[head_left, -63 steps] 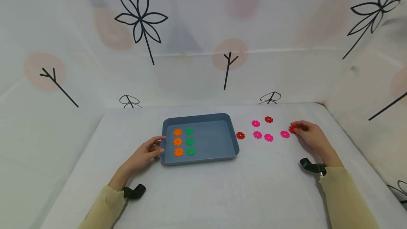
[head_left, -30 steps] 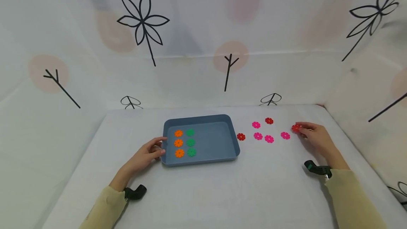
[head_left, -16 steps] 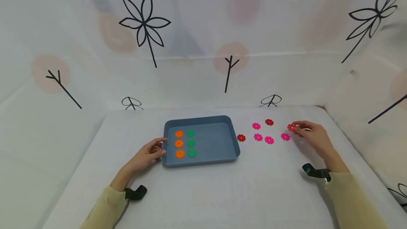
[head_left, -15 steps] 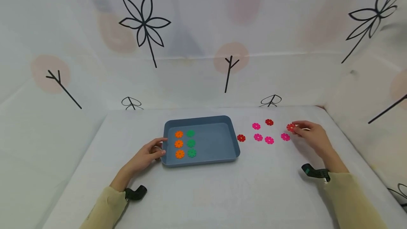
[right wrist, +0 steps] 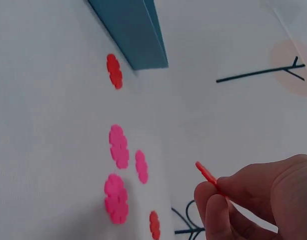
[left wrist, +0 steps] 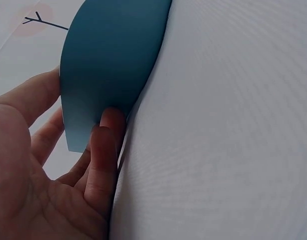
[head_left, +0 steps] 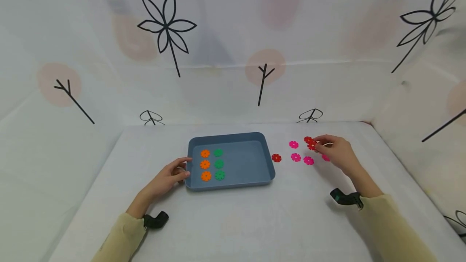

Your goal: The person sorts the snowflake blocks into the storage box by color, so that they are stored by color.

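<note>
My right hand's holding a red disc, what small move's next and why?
Your right hand should probably carry its red disc left to the tray, beside the green discs: those and the orange discs lie in single-colour columns, and the tray's right side is bare.

Tabletop (head_left: 233,221) is plain white. Rear wall (head_left: 218,100) is off-white, with a horizontal crease (head_left: 309,63), a black outline flower (head_left: 166,26) at upper left, and a black twig (head_left: 261,92) over a pink disc (head_left: 254,70). Left wall (head_left: 36,165) and right wall (head_left: 418,104) are likewise pale. Lighting is soft, diffuse.
</note>
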Available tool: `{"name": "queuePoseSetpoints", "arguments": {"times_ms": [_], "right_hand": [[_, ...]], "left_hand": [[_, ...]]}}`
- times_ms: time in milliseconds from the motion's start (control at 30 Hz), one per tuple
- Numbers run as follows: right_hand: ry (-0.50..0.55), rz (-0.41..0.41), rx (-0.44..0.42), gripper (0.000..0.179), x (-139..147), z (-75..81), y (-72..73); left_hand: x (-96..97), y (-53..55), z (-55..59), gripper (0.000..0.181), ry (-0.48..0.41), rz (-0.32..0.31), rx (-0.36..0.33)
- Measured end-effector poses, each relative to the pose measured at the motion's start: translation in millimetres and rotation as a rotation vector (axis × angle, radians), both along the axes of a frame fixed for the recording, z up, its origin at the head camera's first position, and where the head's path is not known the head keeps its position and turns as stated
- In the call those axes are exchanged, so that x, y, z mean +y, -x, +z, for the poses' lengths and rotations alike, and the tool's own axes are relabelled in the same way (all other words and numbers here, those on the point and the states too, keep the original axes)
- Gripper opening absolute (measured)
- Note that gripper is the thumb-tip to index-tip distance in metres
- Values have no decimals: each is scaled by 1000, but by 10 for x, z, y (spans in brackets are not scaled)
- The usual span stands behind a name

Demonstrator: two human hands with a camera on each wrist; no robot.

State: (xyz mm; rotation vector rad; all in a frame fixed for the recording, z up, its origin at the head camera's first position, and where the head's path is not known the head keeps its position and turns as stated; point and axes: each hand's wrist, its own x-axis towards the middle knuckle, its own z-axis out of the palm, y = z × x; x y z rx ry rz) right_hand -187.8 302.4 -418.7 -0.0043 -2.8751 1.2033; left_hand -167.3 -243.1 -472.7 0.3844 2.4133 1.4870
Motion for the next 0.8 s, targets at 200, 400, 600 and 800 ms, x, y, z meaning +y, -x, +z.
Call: {"name": "queuePoseSetpoints", "arguments": {"times_ms": [200, 400, 600, 800], "right_hand": [[-60, 62, 32, 35, -277, 46, 11], [-77, 124, 66, 30, -514, 53, 51], [-58, 176, 57, 27, -704, 58, 109], [-34, 211, 48, 28, -881, 50, 141]], "left_hand": [[-6, 0, 0, 54, -3, -5, 5], [-1, 1, 10, 54, -14, -5, 6], [-4, 2, 6, 54, -12, -6, 6], [-10, 0, -2, 53, -20, -17, 14]]}}
